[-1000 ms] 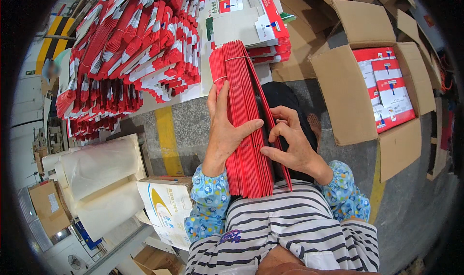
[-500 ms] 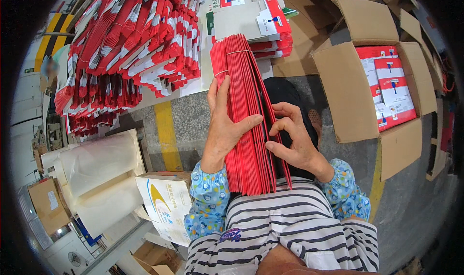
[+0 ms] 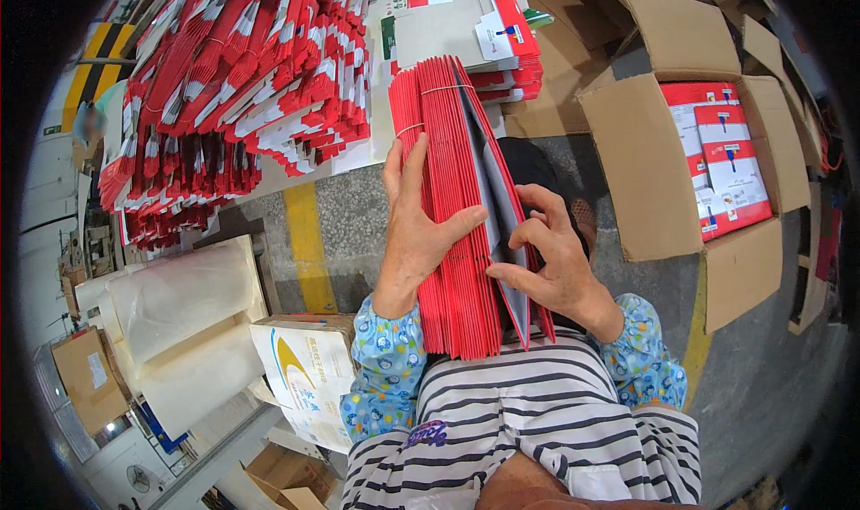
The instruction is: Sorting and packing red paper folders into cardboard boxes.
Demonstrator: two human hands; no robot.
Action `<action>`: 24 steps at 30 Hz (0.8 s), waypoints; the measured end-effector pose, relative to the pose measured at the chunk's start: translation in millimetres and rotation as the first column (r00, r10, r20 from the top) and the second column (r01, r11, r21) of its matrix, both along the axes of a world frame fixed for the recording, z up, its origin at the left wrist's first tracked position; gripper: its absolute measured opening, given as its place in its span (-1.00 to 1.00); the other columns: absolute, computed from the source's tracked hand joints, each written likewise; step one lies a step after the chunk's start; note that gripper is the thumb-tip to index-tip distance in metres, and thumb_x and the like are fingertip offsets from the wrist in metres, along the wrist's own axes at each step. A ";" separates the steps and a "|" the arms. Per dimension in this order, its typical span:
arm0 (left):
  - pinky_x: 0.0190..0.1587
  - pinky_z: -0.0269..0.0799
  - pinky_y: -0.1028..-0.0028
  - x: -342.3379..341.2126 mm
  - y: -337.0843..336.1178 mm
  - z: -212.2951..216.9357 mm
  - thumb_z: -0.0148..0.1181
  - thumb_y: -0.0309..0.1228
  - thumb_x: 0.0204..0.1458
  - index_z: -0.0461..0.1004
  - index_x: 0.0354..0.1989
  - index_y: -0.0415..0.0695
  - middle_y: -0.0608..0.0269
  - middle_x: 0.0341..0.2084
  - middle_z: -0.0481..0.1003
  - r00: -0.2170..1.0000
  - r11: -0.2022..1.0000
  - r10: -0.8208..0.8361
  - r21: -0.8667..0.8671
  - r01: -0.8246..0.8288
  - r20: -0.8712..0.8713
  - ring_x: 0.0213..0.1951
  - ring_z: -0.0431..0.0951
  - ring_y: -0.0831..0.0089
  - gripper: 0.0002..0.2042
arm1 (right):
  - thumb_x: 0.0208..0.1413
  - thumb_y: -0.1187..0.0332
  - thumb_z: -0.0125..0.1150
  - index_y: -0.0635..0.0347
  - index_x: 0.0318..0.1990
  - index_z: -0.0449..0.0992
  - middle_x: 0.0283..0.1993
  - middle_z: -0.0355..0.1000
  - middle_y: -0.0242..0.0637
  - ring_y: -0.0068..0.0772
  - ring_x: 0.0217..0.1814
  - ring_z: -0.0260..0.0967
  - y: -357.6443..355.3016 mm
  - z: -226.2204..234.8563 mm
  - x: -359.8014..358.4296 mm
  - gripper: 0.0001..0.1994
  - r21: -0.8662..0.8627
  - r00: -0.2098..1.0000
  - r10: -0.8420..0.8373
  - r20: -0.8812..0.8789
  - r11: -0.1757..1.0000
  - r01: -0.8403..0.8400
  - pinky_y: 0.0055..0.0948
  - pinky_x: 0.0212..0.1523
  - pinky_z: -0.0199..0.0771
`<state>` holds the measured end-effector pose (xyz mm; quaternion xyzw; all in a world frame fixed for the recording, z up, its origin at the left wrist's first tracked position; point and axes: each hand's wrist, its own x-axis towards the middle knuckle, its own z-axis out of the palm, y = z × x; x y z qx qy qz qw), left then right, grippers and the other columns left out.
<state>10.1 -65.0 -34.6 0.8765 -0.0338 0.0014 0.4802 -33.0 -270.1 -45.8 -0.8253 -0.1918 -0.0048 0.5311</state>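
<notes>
A thick bundle of flat-folded red cartons stands upright against my striped top, with rubber bands near its far end. My left hand grips the bundle, fingers along its left side and thumb across the top edges. On the right side, my right hand has curled fingers at the outermost carton, thumb against its edge. That carton is parted from the rest, showing a pale grey inner face. Its fingertips are partly hidden behind the red edge.
Large piles of red and white folded cartons cover the table at upper left. An open cardboard box holding red and white packages stands at right. A printed white carton and cream sheets are at left.
The gap at the bundle's right side has widened, baring more of the grey inner face. My right hand has shifted slightly right; my left hand stays nearly in place.
</notes>
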 end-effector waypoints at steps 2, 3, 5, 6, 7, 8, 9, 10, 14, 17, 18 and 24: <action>0.36 0.03 0.20 -0.1 1.0 -0.9 0.56 -0.23 -0.33 0.09 0.39 -0.02 -0.06 0.34 -0.04 1.000 1.000 -0.001 -0.016 0.001 0.001 0.36 0.04 0.09 0.01 | -0.10 0.28 0.46 0.20 -0.38 0.42 0.26 0.10 0.05 0.04 0.25 0.20 -0.6 -0.1 0.9 -0.70 0.036 0.999 0.022 -0.031 0.999 -0.021 -0.16 0.15 0.31; 0.36 0.04 0.20 -0.1 1.1 -1.9 0.56 -0.21 -0.32 0.09 0.39 -0.02 -0.06 0.34 -0.04 1.000 0.999 -0.003 -0.035 0.003 0.000 0.36 0.04 0.09 0.01 | -0.10 0.34 0.44 0.21 -0.36 0.42 0.29 0.07 0.02 -0.02 0.24 0.20 -1.2 -0.4 1.1 -0.72 0.071 0.997 0.045 -0.062 0.997 -0.040 -0.16 0.21 0.25; 0.36 0.04 0.20 0.2 1.9 -2.3 0.56 -0.20 -0.32 0.09 0.39 -0.02 -0.06 0.34 -0.04 1.000 0.999 -0.003 -0.037 0.003 -0.006 0.36 0.04 0.09 0.02 | -0.07 0.38 0.39 0.21 -0.35 0.42 0.26 0.08 0.04 0.00 0.19 0.24 -1.7 -0.1 1.8 -0.77 0.078 0.997 0.046 -0.054 0.996 -0.042 -0.17 0.17 0.29; 0.36 0.04 0.20 0.1 2.1 -1.8 0.56 -0.19 -0.32 0.09 0.39 -0.02 -0.06 0.34 -0.04 1.000 0.999 -0.003 -0.040 0.002 -0.012 0.36 0.04 0.08 0.02 | -0.05 0.42 0.34 0.22 -0.33 0.42 0.24 0.09 0.06 0.01 0.14 0.28 -1.9 0.3 1.6 -0.81 0.086 0.998 0.047 -0.045 0.995 -0.043 -0.19 0.14 0.34; 0.36 0.04 0.20 -0.1 1.7 -0.6 0.56 -0.19 -0.32 0.09 0.39 -0.02 -0.06 0.34 -0.04 1.000 0.999 -0.002 -0.040 0.001 -0.013 0.36 0.04 0.08 0.02 | -0.05 0.42 0.34 0.22 -0.33 0.42 0.24 0.09 0.06 0.01 0.14 0.28 -1.2 -1.0 0.3 -0.81 0.086 0.998 0.048 -0.046 0.995 -0.044 -0.19 0.14 0.34; 0.36 0.05 0.19 -0.2 1.1 1.1 0.56 -0.24 -0.31 0.08 0.39 -0.07 -0.10 0.34 -0.07 1.000 1.000 -0.012 -0.017 0.012 -0.006 0.37 0.03 0.05 0.01 | -0.04 0.47 0.26 0.23 -0.32 0.42 0.24 0.08 0.06 0.01 0.14 0.29 0.2 -3.6 -1.9 -0.85 0.178 0.996 0.021 -0.091 0.984 -0.004 -0.18 0.15 0.33; 0.35 0.06 0.18 -0.3 1.0 2.0 0.55 -0.28 -0.30 0.07 0.38 -0.11 -0.15 0.34 -0.10 1.000 1.000 -0.021 0.007 0.021 0.000 0.37 0.01 0.01 0.00 | -0.04 0.53 0.18 0.24 -0.30 0.42 0.25 0.07 0.06 0.01 0.14 0.29 1.1 -4.9 -3.2 -0.87 0.266 0.990 -0.001 -0.139 0.963 0.039 -0.18 0.17 0.32; 0.35 0.06 0.18 -0.4 0.9 1.9 0.55 -0.28 -0.30 0.07 0.38 -0.11 -0.15 0.34 -0.10 1.000 1.000 -0.020 0.007 0.020 0.000 0.37 0.01 0.01 0.00 | -0.04 0.56 0.09 0.25 -0.28 0.43 0.26 0.07 0.04 0.02 0.17 0.28 0.6 -4.7 -2.3 -0.86 0.242 0.996 -0.022 -0.088 0.969 0.043 -0.19 0.16 0.32; 0.34 0.08 0.16 0.5 0.0 0.7 0.55 -0.25 -0.30 0.07 0.38 -0.12 -0.15 0.34 -0.09 1.000 1.000 -0.020 0.001 0.020 -0.008 0.37 0.02 0.00 0.00 | -0.01 0.46 0.24 0.22 -0.27 0.45 0.28 0.06 0.02 0.05 0.22 0.23 3.8 -8.7 0.9 -0.85 0.065 1.000 0.027 0.014 0.997 -0.028 -0.16 0.16 0.32; 0.34 0.10 0.16 0.7 0.1 1.0 0.55 -0.23 -0.31 0.08 0.38 -0.13 -0.16 0.34 -0.10 1.000 1.000 -0.016 0.025 0.016 -0.004 0.36 0.02 -0.01 0.01 | -0.02 0.37 0.36 0.19 -0.28 0.43 0.29 0.03 0.01 0.06 0.25 0.18 6.2 1.7 2.3 -0.78 0.056 0.998 0.051 -0.041 0.997 -0.049 -0.13 0.17 0.31; 0.33 0.10 0.16 0.9 -0.1 1.0 0.55 -0.23 -0.31 0.08 0.38 -0.13 -0.16 0.34 -0.10 1.000 0.999 -0.015 0.042 0.015 -0.003 0.36 0.02 -0.02 0.01 | -0.02 0.37 0.36 0.19 -0.28 0.43 0.29 0.03 0.01 0.06 0.25 0.18 6.3 0.3 2.1 -0.78 0.056 0.998 0.051 -0.042 0.997 -0.049 -0.13 0.17 0.31; 0.34 0.10 0.16 0.6 0.6 -0.1 0.54 -0.26 -0.30 0.07 0.38 -0.13 -0.16 0.34 -0.10 1.000 1.000 -0.021 0.003 0.021 -0.013 0.36 0.03 -0.02 0.00 | -0.05 0.37 0.40 0.17 -0.29 0.41 0.32 0.02 -0.04 -0.04 0.30 0.13 3.4 -4.0 1.6 -0.74 0.154 0.990 0.073 -0.122 0.987 -0.053 -0.13 0.30 0.16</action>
